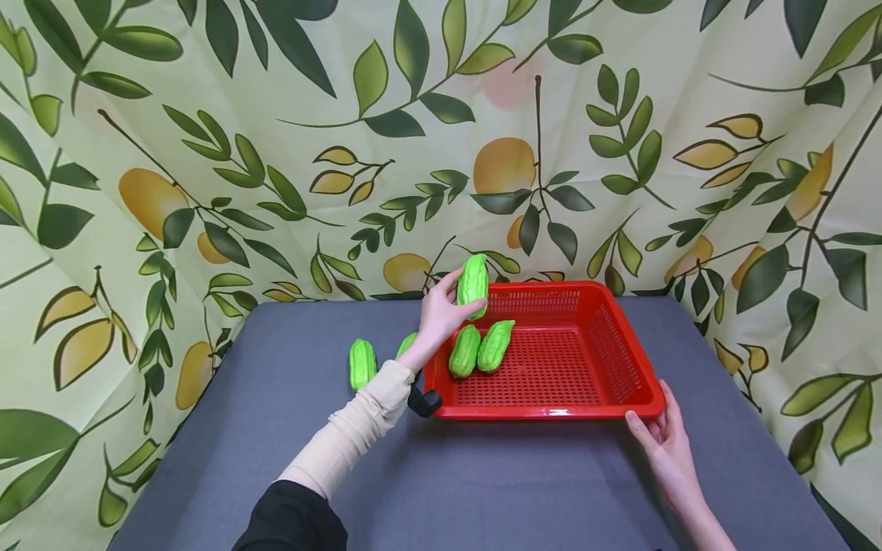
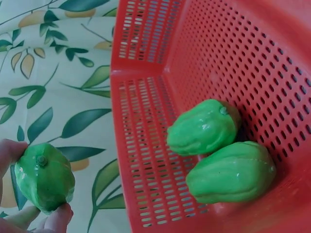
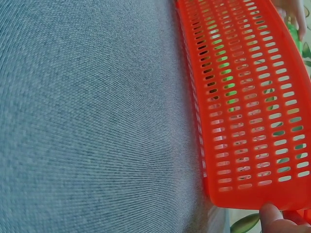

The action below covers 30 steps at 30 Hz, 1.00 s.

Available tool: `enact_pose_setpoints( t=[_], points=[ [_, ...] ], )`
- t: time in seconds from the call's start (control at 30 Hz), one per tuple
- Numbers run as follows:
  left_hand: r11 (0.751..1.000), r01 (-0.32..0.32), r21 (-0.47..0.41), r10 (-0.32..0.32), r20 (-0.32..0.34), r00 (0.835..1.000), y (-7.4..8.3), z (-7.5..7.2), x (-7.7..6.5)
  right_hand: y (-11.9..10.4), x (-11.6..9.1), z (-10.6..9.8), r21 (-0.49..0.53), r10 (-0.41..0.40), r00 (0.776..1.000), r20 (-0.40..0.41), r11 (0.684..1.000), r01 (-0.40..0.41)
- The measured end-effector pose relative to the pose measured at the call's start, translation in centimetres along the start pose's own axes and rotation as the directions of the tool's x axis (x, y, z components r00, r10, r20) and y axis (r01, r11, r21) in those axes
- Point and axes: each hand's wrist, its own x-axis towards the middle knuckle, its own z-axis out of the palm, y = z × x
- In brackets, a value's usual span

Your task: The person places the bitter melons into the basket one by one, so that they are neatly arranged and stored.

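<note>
Held gourd (image 1: 472,286): it was up in the air by the far left corner of the red basket (image 1: 544,413); I couldn't tell whether it hung inside or outside the rim. Let go on the wrong side, it could have dropped past the wall.
Left hand (image 1: 441,312): I had the gourd pinched between thumb and fingertips. The skin looked glossy and ridged, so I judged a loose pinch might let it slip or twist.
Plump gourd (image 1: 465,353) and pointed gourd (image 1: 495,346): they lay side by side at the basket's left end. A drop from that height could have knocked them or rolled them apart.
Basket's near right corner: my right hand (image 1: 663,444) gripped it, thumb on the rim. Too hard a pull there might have skewed the basket and spoiled my aim.
Black wrist strap (image 1: 423,399): it sat close by the basket's left rim in the head view; a low swing of my arm could have caught there.
Outer gourd (image 1: 362,365) and half-hidden gourd (image 1: 406,344): both lay left of the basket on the grey table (image 1: 276,436). My forearm, passing close, might have nudged either one.
</note>
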Motion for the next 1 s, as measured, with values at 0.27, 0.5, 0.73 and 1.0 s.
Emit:
enact_pose_setpoints(
  t=[0.27, 0.5, 0.73, 1.0],
  points=[
    [0.998, -0.024, -0.050, 0.028, 0.074, 0.997, 0.0, 1.0, 1.0, -0.1, 0.0, -0.1, -0.024, 0.012, 1.000, -0.001, 1.000, -0.012],
    [0.997, -0.034, -0.063, 0.043, 0.148, 0.988, -0.3, 1.9, 1.8, -0.1, 0.0, 0.0, -0.010, -0.009, 1.000, -0.005, 1.000, 0.009],
    [0.998, -0.038, -0.058, 0.049, 0.203, 0.978, -1.0, 3.0, 2.5, 0.0, 0.0, 0.0, 0.011, -0.024, 1.000, 0.003, 1.000, 0.024],
    [0.998, -0.009, -0.065, 0.026, 0.262, 0.965, -1.6, 4.2, 3.0, -0.1, 0.0, -0.1, 0.004, -0.036, 0.999, 0.004, 0.999, 0.036]
  ],
)
